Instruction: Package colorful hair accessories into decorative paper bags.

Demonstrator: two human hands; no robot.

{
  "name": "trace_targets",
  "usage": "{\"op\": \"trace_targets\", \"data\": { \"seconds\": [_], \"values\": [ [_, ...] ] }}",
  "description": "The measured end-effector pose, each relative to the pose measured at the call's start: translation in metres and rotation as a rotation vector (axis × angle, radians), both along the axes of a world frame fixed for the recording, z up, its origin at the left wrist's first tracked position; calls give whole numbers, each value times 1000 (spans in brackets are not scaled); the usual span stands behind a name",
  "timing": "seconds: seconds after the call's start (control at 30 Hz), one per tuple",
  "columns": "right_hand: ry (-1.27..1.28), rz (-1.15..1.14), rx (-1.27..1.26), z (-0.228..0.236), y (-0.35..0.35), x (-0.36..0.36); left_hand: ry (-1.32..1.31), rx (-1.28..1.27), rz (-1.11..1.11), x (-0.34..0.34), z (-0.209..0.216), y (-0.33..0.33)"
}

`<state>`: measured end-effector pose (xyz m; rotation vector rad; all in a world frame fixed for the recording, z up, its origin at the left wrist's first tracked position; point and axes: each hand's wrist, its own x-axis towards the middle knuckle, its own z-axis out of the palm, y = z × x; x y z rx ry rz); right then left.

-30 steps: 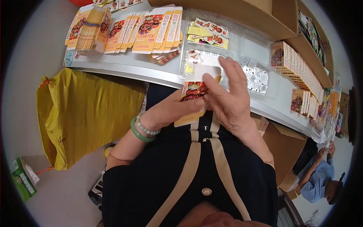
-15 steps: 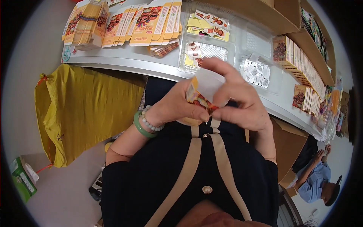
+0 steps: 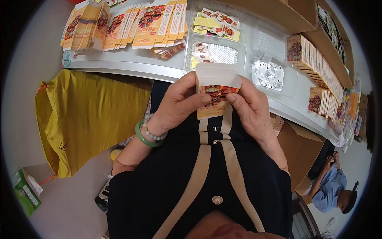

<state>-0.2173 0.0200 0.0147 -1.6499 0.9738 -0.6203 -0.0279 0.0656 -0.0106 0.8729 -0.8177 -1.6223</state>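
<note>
My left hand [image 3: 181,99] pinches the glossy, squared card carton [image 3: 217,94] at nine o'clock; my right hand [image 3: 252,105], fingers spread a second ago, now grips three o'clock.

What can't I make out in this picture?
All in the head view:
Carton: back face turned away.
Left hand and right hand: some fingertips hidden behind the carton.
Yellow sack: contents hidden by its sides.
Red object: cut off by the top edge.
Co-worker's hands: too small to tell what they hold.
</note>
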Motion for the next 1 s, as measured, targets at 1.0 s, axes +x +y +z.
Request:
{"op": "trace_targets", "data": {
  "seconds": [1.0],
  "values": [
    [-396, -148, 256, -24, 0, -14, -282, -71, 76, -11, -3, -1]
  ]
}}
